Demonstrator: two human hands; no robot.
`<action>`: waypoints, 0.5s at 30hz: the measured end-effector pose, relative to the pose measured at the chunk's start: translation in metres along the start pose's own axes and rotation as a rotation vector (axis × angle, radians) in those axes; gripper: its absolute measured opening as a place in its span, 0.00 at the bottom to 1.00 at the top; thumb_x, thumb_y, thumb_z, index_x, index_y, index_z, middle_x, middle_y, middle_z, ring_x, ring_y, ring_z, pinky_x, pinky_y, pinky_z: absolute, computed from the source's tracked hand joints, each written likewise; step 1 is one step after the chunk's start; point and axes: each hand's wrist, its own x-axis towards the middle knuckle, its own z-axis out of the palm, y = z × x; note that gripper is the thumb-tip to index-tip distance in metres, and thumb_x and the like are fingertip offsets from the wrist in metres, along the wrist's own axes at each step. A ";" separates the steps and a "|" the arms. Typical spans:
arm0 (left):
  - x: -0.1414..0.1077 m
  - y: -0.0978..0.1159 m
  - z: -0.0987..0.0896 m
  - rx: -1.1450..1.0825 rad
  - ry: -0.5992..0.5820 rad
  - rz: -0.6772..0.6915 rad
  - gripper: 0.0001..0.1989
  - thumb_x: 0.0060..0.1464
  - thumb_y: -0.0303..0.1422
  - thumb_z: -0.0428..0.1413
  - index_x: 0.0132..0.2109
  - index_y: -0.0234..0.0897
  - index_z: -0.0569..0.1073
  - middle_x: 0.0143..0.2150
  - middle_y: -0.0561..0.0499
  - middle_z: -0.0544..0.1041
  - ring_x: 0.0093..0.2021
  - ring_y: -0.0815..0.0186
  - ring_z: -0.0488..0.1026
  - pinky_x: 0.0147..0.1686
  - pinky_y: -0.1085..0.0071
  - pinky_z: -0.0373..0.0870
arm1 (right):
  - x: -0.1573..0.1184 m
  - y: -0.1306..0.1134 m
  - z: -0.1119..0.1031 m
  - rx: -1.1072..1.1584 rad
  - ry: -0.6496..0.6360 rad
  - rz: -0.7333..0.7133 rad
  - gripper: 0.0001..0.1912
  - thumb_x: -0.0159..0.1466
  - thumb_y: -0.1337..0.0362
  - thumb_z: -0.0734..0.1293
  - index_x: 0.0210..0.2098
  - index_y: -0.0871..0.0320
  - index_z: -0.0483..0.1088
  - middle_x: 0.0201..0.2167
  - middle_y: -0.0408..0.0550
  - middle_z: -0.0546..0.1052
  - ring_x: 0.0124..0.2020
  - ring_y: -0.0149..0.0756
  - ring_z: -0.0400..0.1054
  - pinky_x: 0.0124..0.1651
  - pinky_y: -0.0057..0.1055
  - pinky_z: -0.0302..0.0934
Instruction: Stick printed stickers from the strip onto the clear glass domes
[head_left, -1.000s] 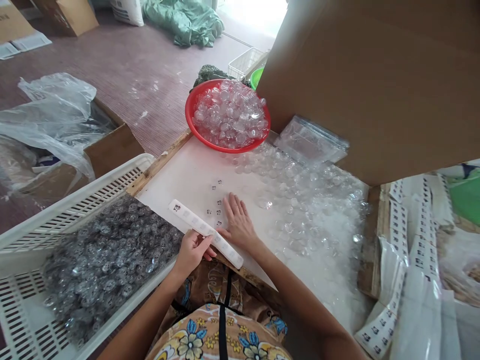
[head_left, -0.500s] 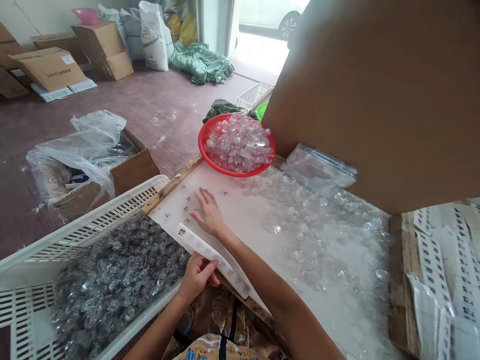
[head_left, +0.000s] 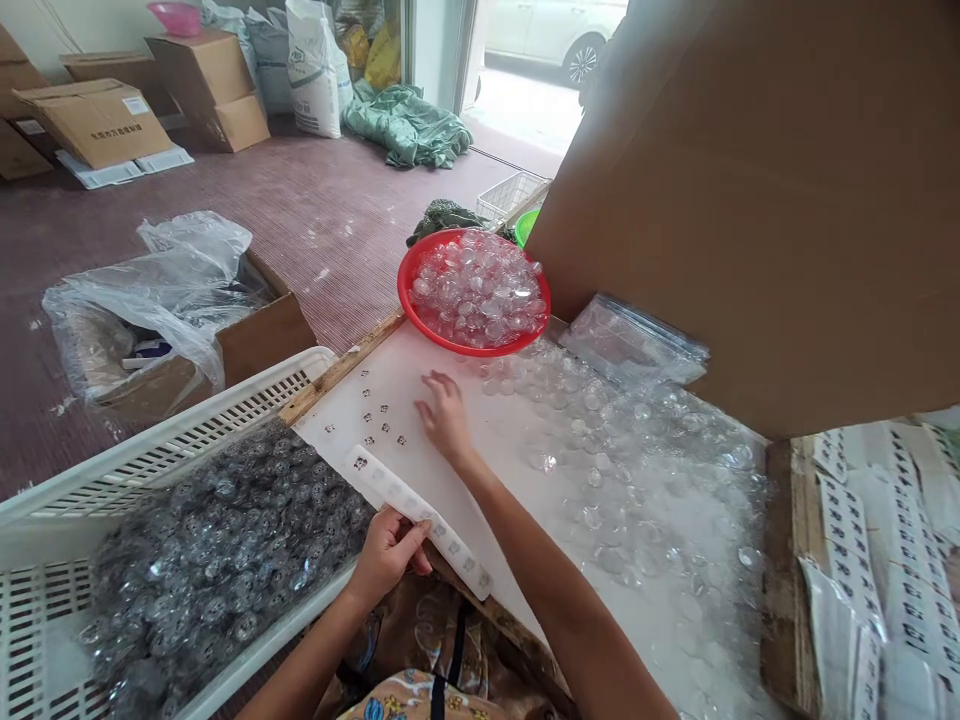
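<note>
My left hand (head_left: 391,552) pinches a white sticker strip (head_left: 420,515) at the near edge of the white board (head_left: 495,480). One dark printed face shows at the strip's far end; fainter marks run along the rest. Over the board, my right hand (head_left: 446,415) has its fingers apart and slightly curled, with nothing seen in it. Several small dark face pieces (head_left: 385,427) lie on the board to its left. Many clear round domes (head_left: 600,460) are spread over the right part. Beyond, a red bowl (head_left: 406,318) is heaped with clear domes.
At the left, a white basket (head_left: 247,400) holds many clear pieces with dark prints. Behind it stands a carton (head_left: 274,340) with plastic film. A cardboard sheet (head_left: 765,220) rises at the right, near printed strips (head_left: 847,530). Clear plastic packs (head_left: 637,338) lie by it.
My right hand has moved right, away from the small face pieces, and its fingers have curled a little. More of the pieces show. My left hand still pinches the strip.
</note>
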 end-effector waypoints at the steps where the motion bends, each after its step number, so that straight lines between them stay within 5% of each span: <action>1: 0.000 0.000 0.000 -0.007 0.000 -0.001 0.15 0.53 0.44 0.60 0.36 0.36 0.71 0.14 0.57 0.71 0.14 0.65 0.71 0.16 0.72 0.70 | 0.005 0.011 -0.009 -0.095 0.049 0.039 0.22 0.67 0.63 0.61 0.59 0.61 0.66 0.62 0.59 0.65 0.66 0.47 0.52 0.68 0.47 0.47; 5: 0.000 -0.001 0.000 -0.027 -0.012 -0.001 0.15 0.53 0.44 0.60 0.37 0.36 0.70 0.13 0.57 0.71 0.14 0.65 0.71 0.17 0.72 0.70 | 0.022 0.055 -0.041 -0.410 0.101 0.138 0.24 0.65 0.66 0.62 0.61 0.60 0.65 0.65 0.60 0.61 0.67 0.55 0.47 0.67 0.56 0.41; 8: -0.001 -0.002 -0.001 -0.035 -0.018 -0.006 0.15 0.54 0.44 0.59 0.37 0.36 0.69 0.13 0.56 0.72 0.14 0.65 0.71 0.16 0.72 0.70 | 0.020 0.076 -0.057 -0.477 0.041 0.147 0.19 0.68 0.65 0.60 0.56 0.58 0.71 0.60 0.58 0.68 0.62 0.54 0.55 0.63 0.54 0.48; 15: 0.000 -0.001 -0.001 -0.006 -0.026 0.015 0.14 0.54 0.43 0.59 0.35 0.36 0.71 0.14 0.57 0.71 0.14 0.65 0.71 0.16 0.73 0.70 | -0.035 0.100 -0.102 -0.328 0.074 0.076 0.14 0.66 0.65 0.60 0.45 0.57 0.75 0.48 0.54 0.76 0.50 0.46 0.66 0.54 0.44 0.59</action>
